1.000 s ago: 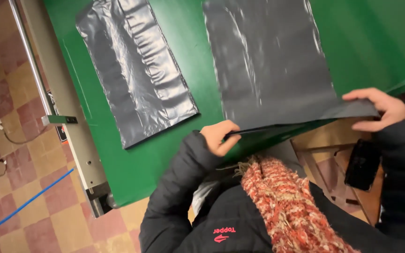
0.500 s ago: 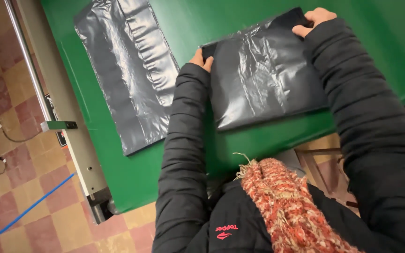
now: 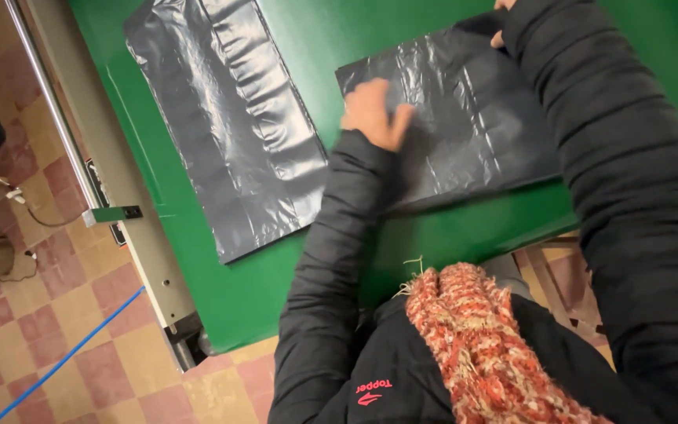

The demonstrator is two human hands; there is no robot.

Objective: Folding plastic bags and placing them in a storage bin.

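A folded dark grey plastic bag (image 3: 464, 118) is lying flat on the green worktop (image 3: 339, 259), near its front edge, its glossy film showing fine creases and long lengthwise ridges that are catching the light. The left hand (image 3: 374, 114) is resting on the bag's left part with its fingers spread and pressing down, not clamped on anything. The right hand (image 3: 502, 23) is reaching to the bag's far corner at the top of the view; only a bit of it is showing past the black sleeve (image 3: 621, 157), so I cannot tell whether it is gripping the film or lying loose on it. A second, longer grey bag (image 3: 229, 126) is lying unfolded just to the left, apart from the first. A red and cream knitted scarf (image 3: 472, 345) is hanging at the person's chest, below the worktop edge
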